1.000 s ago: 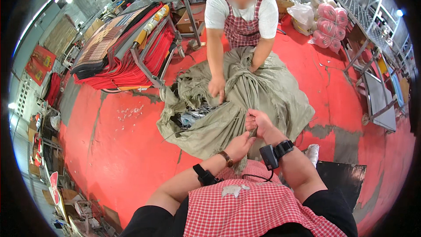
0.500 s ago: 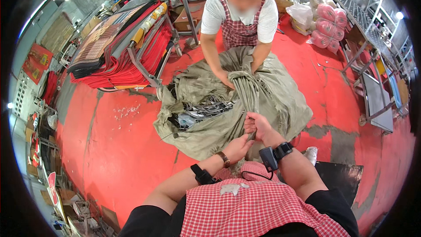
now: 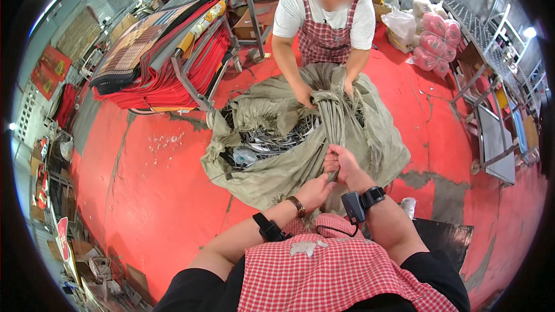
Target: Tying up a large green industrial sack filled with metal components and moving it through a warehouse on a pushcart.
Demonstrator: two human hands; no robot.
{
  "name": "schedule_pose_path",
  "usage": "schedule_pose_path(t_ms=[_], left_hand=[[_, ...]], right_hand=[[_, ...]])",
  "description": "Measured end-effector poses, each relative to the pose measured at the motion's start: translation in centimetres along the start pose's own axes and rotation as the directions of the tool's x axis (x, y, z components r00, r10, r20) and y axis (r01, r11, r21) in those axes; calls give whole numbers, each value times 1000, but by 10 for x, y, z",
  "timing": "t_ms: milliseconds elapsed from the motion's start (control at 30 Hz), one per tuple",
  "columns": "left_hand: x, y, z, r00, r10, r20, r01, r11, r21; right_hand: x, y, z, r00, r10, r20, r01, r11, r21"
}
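My left hand point(image 3: 315, 189) and my right hand point(image 3: 341, 163) are both closed on the near edge of the one big olive sack point(image 3: 347, 133), which lies spread on the red floor point(image 3: 144, 196) between me and the person opposite. I judge the gathering goes best if I bunch the cloth tight and pull evenly. I count one sack, one tangle of dark scrap point(image 3: 272, 138) inside, and two other hands gripping the far edge.

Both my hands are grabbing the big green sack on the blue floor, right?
Not quite: the floor is red, not blue. The head view shows it. Both hands, the left hand and the right hand, do grip the big green sack.
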State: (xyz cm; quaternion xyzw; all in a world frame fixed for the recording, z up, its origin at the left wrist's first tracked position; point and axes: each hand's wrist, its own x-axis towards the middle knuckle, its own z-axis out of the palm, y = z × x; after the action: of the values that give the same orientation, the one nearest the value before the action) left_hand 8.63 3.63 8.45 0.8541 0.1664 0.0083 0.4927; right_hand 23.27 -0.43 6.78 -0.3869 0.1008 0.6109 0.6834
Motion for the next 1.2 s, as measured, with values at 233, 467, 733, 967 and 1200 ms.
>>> schedule_pose_path(t_ms=[233,467,733,967,1200], left_hand=[[1,-3,2,1000,32,1,-32,999,-4],[-3,-1,5,1000,22,14,-23,999,30],[-8,-1,-1,1000,16,11,-16,999,49],[-10,-9,-2,999,-16,36,15,999,31],[-14,-3,-10,999,-2,34,1,999,44]], right_hand=[[-5,4,-1,1000,-3,-27,3,1000,6],[-1,8,-11,1000,-5,8,5,999,50],[3,15,-4,993,-58,-99,62,997,40],[-6,19,6,994,-28,-108,36,997,75],[-3,20,9,995,-25,-94,36,992,122]])
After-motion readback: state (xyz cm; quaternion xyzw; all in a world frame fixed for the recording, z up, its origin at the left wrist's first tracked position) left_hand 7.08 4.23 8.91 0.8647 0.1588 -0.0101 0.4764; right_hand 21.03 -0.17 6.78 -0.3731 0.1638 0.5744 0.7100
